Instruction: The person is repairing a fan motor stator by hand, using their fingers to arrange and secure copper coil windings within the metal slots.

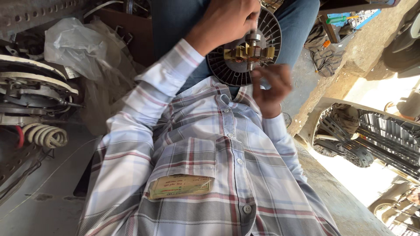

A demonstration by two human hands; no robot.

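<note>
We look down our own chest, and the view is steeply tipped, so our grey, white and red plaid shirt [205, 166] fills the lower middle of the picture. A small yellowish printed card [179, 186] sticks out of its chest pocket.

Our left arm comes up from the lower left in its plaid sleeve, bent at the elbow, cuff loose at the wrist. Our left hand [227, 22] is curled over the top of the round dark motor part with radial ribs [245, 48], its fingers closed in a pinching grip on the short metal shaft [253, 37] at the centre. That round part rests on our lap, against the blue jeans [297, 26], with a cluster of brass-coloured pieces [249, 53] around the shaft.

Our right hand [271, 87] sits just below the part, wrist bent, fingers curled inward with the tips up at its lower rim. It is blurred, so we cannot tell whether its grip is closed on anything.

To the left lie a crumpled clear plastic bag [74, 43], a coiled pale hose [46, 135] and round metal machine parts [30, 87]. To the right, on the floor, stand grey metal grilles [380, 135], and a crumpled cloth [323, 57] lies further up.
</note>
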